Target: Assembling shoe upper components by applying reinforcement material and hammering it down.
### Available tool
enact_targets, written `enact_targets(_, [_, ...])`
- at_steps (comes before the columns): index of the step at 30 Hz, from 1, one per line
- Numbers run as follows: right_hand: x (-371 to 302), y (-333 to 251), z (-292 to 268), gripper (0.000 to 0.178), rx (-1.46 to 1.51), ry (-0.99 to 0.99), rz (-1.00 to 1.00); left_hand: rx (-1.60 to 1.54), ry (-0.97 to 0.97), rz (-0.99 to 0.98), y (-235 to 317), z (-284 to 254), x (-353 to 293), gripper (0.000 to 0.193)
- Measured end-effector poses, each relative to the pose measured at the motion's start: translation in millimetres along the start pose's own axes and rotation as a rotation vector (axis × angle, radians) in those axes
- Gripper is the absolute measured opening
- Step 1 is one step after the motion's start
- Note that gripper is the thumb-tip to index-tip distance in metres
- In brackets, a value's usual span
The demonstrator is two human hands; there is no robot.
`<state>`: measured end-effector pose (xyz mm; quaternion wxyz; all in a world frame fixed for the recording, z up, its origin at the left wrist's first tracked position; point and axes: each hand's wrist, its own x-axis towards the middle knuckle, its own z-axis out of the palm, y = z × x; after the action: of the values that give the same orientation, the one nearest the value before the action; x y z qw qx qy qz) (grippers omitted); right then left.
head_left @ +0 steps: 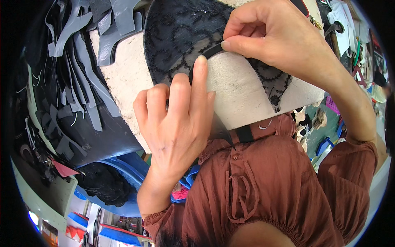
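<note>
A black lace piece (164,45) with a raised floral pattern lies on a pale, worn board (238,90). Along its curved inner edge runs a narrow black strip (212,51). My right hand (267,37) pinches the strip's upper right part between thumb and fingers. Lower on the left, my left hand (177,111) rests over the lace, its index fingertip pressing at the strip's other visible end and its fingers apart. The lace's narrow tip (276,99) points toward me. My left hand hides part of the lace's lower edge.
Grey and black cut pieces (82,61) are heaped left of the board, on a dark surface (111,138). Below stands a blue tub (142,166) with black fabric (105,183) in it. Papers (343,24) and a purple basket (332,105) are at the right.
</note>
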<state>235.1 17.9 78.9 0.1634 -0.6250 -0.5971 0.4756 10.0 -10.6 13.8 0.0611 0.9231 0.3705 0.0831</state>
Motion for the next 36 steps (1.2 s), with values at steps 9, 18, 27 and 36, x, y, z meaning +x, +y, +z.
enact_targets(9, [-24.3, 16.7, 10.4, 0.017, -0.1, 0.107, 0.218, 0.055, 0.12, 0.109, -4.2, 7.9, 9.1, 0.042])
enact_targets(18, [-26.9, 30.9, 20.5, 0.012, -0.113, 0.187, 0.101, 0.091, 0.082, 0.122, -2.7, 5.0, 16.1, 0.05])
enact_targets(27, [-35.3, 39.7, 13.8, 0.017, -0.062, 0.171, 0.128, -0.004, 0.021, 0.196, 1.7, 0.8, 33.9, 0.049])
enact_targets(36, [-100.1, 76.4, -4.5, 0.036, -0.201, 0.166, -0.062, -0.022, 0.133, 0.329, -3.0, 13.2, 37.6, 0.043])
